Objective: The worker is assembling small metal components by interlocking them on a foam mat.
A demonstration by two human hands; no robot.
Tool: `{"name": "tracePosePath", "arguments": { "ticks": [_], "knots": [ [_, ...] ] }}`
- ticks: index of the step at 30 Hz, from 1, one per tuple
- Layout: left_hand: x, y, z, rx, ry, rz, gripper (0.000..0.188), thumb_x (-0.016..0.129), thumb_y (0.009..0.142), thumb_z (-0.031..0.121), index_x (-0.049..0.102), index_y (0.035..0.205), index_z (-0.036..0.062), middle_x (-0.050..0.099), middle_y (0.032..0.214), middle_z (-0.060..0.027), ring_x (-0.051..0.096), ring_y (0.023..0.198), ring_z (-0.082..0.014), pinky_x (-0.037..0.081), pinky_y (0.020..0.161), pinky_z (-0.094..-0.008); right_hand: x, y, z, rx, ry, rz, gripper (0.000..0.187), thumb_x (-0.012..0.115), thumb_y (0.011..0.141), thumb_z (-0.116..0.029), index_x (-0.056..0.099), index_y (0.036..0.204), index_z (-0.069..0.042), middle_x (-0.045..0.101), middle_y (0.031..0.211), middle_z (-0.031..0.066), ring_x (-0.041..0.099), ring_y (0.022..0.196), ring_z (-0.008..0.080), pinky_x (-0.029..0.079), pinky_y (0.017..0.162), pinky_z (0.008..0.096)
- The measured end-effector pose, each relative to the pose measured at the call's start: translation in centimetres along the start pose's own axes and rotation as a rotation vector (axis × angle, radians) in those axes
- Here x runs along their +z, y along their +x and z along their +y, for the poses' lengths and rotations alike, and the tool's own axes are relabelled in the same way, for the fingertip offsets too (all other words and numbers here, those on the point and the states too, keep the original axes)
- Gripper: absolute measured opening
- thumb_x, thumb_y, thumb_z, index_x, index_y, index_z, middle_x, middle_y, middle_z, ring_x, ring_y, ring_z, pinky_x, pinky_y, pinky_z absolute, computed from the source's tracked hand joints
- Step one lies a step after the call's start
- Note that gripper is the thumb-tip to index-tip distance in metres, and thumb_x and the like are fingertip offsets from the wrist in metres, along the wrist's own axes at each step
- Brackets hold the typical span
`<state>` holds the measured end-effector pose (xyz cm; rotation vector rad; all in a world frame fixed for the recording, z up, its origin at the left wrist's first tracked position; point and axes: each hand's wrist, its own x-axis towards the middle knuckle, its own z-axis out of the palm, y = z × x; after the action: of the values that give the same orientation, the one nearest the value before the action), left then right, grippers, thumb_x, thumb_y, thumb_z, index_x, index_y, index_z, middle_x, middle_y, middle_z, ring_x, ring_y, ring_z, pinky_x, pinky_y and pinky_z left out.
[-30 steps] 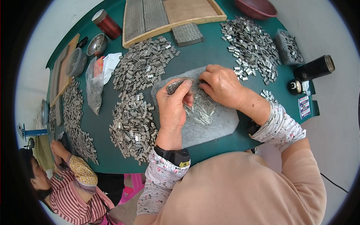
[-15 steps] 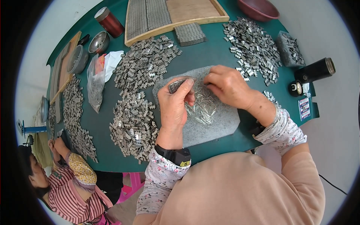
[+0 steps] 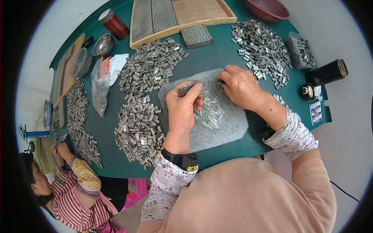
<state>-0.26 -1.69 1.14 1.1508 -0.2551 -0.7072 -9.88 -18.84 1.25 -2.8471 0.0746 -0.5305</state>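
Note:
My left hand (image 3: 179, 110) is closed around a small block of linked metal plates (image 3: 185, 89), with the thumb pressed on its top edge. To its right, my right hand (image 3: 241, 86) has its thumb and fingers pinched together. A small dark bit shows at its fingertips, too small to name. Both hands are above a grey felt mat (image 3: 206, 143). On the mat, between and below the hands, lies a loose heap of thin silvery pins (image 3: 211, 116). The fingers of my left hand hide part of the block.
Heaps of toothed metal plates lie left (image 3: 140, 128) and right (image 3: 264, 50) on the green table (image 3: 107, 136). A wooden tray (image 3: 204, 21), a linked metal mat (image 3: 197, 36), a red bowl (image 3: 268, 9) and a black flask (image 3: 326, 73) stand around. A co-worker (image 3: 74, 186) sits at left.
My right hand has moved a little to the right, away from my left hand. My left hand has shifted slightly right, still holding the block.

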Motion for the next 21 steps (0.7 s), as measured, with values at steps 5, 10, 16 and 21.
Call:
{"name": "tracePosePath", "arguments": {
  "ticks": [5, 10, 16, 21],
  "knots": [
    [-0.1, 0.0, -0.2, 0.033, 0.028, 0.0, 0.014, 0.07, 0.084, 0.012, 0.067, 0.09, -0.0007, 0.06, 0.066, -0.0024, 0.053, 0.051, -0.0091, 0.038, 0.043, -0.0216, -1.0, 0.5, -1.0, 0.133, 0.338, -0.015, 0.014, 0.065, 0.076, -0.003, 0.06, 0.088, 0.001, 0.062, 0.081, 0.0139, 0.062, 0.074, 0.031, 0.051, 0.066, 0.0381],
    [-0.1, -0.2, -0.4, 0.026, 0.041, -0.034, 0.015, 0.07, 0.085, 0.013, 0.067, 0.091, 0.0, 0.061, 0.069, -0.0017, 0.055, 0.053, -0.0078, 0.042, 0.046, -0.0201, -1.3, 1.0, -2.5, 0.286, 0.741, 0.047, 0.014, 0.063, 0.079, -0.001, 0.057, 0.091, 0.004, 0.063, 0.076, 0.0117, 0.061, 0.067, 0.0187, 0.05, 0.061, 0.03],
    [0.2, -0.3, -0.3, 0.029, 0.006, -0.046, 0.017, 0.07, 0.085, 0.014, 0.067, 0.093, -0.0011, 0.062, 0.071, -0.0038, 0.058, 0.056, -0.0097, 0.046, 0.048, -0.0213, -1.3, 1.2, -3.3, 0.262, 0.809, 0.085, 0.013, 0.062, 0.079, 0.0, 0.057, 0.091, 0.004, 0.061, 0.071, 0.0074, 0.058, 0.065, 0.0106, 0.048, 0.059, 0.0268],
    [0.2, -0.2, -0.2, 0.052, 0.034, -0.064, 0.017, 0.068, 0.086, 0.013, 0.067, 0.093, -0.0027, 0.063, 0.073, -0.0054, 0.059, 0.057, -0.0109, 0.048, 0.049, -0.0229, -1.4, 1.1, -3.6, 0.266, 0.796, 0.108, 0.013, 0.064, 0.08, -0.001, 0.058, 0.091, 0.004, 0.061, 0.071, 0.0061, 0.058, 0.064, 0.0089, 0.049, 0.058, 0.0254]
  ]
}}
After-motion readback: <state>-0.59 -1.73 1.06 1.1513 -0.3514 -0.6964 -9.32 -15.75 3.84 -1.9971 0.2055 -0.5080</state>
